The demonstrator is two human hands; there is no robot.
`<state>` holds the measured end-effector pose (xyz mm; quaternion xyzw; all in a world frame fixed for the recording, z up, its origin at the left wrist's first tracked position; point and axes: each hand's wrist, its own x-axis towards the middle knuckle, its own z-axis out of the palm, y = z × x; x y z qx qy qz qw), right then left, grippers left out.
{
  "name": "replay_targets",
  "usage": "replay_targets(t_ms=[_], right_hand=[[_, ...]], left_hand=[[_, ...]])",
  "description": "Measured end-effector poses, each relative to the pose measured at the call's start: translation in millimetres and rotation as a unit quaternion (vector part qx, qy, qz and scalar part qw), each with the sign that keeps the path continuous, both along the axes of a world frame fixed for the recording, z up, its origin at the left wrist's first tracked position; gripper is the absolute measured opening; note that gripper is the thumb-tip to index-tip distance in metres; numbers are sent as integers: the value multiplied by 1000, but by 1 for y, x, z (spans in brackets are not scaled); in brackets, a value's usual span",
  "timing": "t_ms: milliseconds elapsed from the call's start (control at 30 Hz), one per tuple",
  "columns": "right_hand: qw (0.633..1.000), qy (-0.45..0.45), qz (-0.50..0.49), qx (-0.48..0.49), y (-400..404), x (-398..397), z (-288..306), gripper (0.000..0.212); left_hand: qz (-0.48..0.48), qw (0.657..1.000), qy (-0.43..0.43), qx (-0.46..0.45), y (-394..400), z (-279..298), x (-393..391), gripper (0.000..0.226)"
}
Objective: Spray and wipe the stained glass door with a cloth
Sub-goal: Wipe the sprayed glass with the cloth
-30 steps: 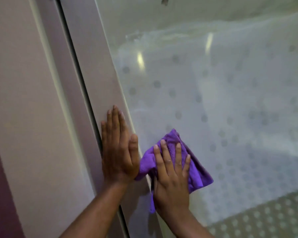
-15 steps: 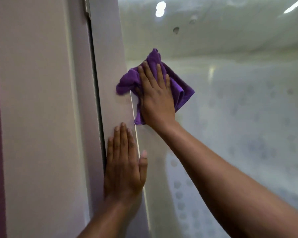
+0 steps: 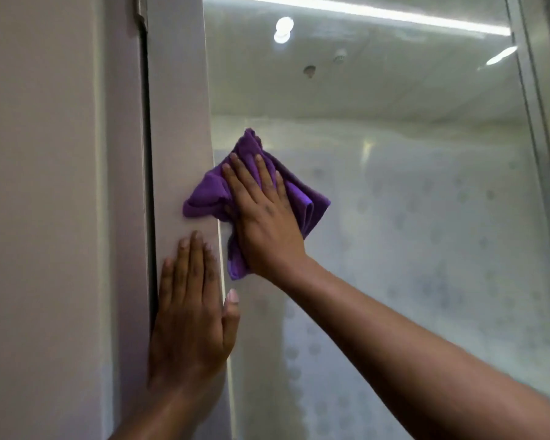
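Head view: right hand (image 3: 267,223), fingers spread flat, presses the purple cloth (image 3: 302,198) on the glass door (image 3: 410,217); left hand (image 3: 191,315) lies open and empty on the door frame (image 3: 178,122).

Head view, close, facing glass door (image 3: 394,249)

Both hands (image 3: 269,223) flat, fingers extended

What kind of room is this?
Probably an indoor doorway or hallway: a glass door in a pale frame, ceiling lights mirrored in it, and a dotted floor seen through it.
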<state>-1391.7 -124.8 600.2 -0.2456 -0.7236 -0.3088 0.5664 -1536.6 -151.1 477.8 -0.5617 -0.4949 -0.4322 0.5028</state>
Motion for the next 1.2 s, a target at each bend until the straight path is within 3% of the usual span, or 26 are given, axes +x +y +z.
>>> replay_targets(t_ms=[233,400,567,767,867,1033,1133,1200], right_hand=[[1000,-1,-8,14,14,44,30,67],[991,121,-49,-24,34,123,30,72],[949,293,-79,-85,51,204,10,65],[886,437,-87,-126,49,175,22,58],[913,381,-100,-106,38,121,36,57],[994,107,-8,3,14,26,17,58],[998,-63,-3,26,17,45,5,55],[990,-129,-26,41,25,81,8,53]], left_hand=[[-8,1000,16,13,3,-1,-5,73],[-15,1000,16,16,4,-1,-6,73],[-4,1000,12,11,4,-1,-3,72],[3,1000,26,10,5,0,-2,72],[0,1000,29,7,5,-1,-1,71],[4,1000,25,-3,1,-1,-1,72],[6,1000,28,-8,-2,-1,-2,72],[1,1000,27,-10,-2,-1,-2,74]])
